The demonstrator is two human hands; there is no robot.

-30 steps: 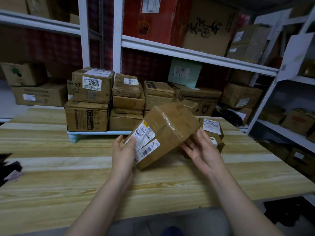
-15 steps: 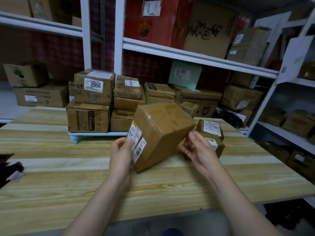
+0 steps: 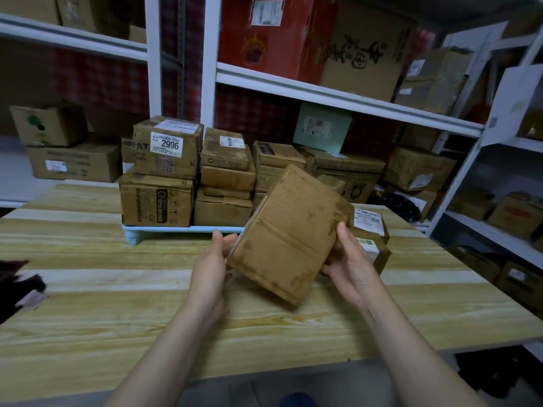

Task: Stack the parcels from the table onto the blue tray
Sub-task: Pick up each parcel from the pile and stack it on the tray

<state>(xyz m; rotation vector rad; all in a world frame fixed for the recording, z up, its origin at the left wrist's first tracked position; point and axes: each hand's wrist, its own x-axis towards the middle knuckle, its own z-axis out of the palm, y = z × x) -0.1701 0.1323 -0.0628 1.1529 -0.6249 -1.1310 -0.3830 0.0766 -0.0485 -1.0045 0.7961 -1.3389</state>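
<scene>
brown taped parcel (image 3: 289,235) tilted above the table (image 3: 117,318), gripped by left hand (image 3: 210,267) and right hand (image 3: 348,264).

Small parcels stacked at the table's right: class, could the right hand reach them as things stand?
Probably not yet: right hand and left hand both grip the taped parcel. The small parcels sit just beyond it on the table, nothing between; once freed, it likely could.
</scene>
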